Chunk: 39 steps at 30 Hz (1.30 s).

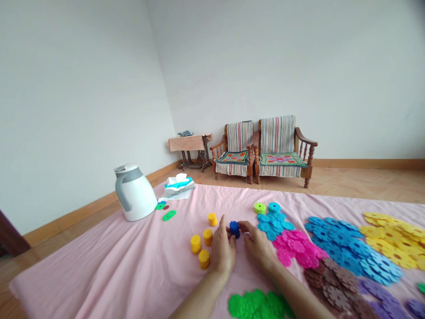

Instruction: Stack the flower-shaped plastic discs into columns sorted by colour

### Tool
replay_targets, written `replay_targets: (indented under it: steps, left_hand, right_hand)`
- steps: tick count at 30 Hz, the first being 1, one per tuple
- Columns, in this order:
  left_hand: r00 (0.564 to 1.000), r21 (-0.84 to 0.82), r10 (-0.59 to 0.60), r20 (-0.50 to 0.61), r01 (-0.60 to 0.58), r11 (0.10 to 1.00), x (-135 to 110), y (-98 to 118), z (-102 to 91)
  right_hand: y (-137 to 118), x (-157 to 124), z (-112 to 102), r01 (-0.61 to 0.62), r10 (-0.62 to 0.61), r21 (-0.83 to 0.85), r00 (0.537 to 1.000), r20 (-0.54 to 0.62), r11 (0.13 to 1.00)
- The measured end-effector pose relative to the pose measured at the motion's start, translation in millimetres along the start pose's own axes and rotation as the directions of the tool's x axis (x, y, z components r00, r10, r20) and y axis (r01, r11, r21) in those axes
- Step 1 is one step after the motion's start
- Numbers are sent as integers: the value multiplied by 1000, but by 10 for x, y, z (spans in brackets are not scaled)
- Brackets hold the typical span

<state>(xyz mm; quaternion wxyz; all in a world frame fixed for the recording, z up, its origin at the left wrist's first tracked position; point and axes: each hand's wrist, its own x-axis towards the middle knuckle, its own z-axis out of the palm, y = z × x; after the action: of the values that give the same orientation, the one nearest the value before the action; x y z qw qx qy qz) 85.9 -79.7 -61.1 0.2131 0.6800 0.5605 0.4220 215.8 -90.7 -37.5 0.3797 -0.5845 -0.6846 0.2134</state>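
Note:
A short stack of dark blue notched discs (234,229) stands on the pink cloth between my two hands. My left hand (223,248) closes on its left side with thumb and fingers. From the right, my right hand (257,243) pinches the stack with its fingertips. Just left of my left hand stand several yellow disc stacks (195,244). Beyond my right hand lie a pile of light blue discs (274,225) and a pile of magenta discs (297,248). Green discs (257,305) are heaped below my right forearm.
A white and grey jug (137,195) stands at the left, near a tissue pack (179,186) and a few loose green discs (169,215). Blue (338,241), yellow (395,239), brown (335,283) and purple discs (381,297) cover the right side. Two wooden chairs (282,146) stand behind the table.

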Motion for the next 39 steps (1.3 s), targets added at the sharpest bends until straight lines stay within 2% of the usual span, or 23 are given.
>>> replay_targets:
  steps: [12, 26, 39]
  left_hand:
    - [994, 124, 110, -16, -107, 987, 4, -25, 2]
    - [995, 105, 94, -23, -91, 990, 11, -11, -9]
    - [990, 129, 142, -2, -141, 982, 20, 51, -44]
  right_hand:
    - [87, 27, 90, 26, -26, -43, 1000, -7, 999]
    - [67, 10, 57, 16, -17, -33, 999, -32, 999]
    - [65, 20, 57, 44, -46, -42, 998, -34, 998]
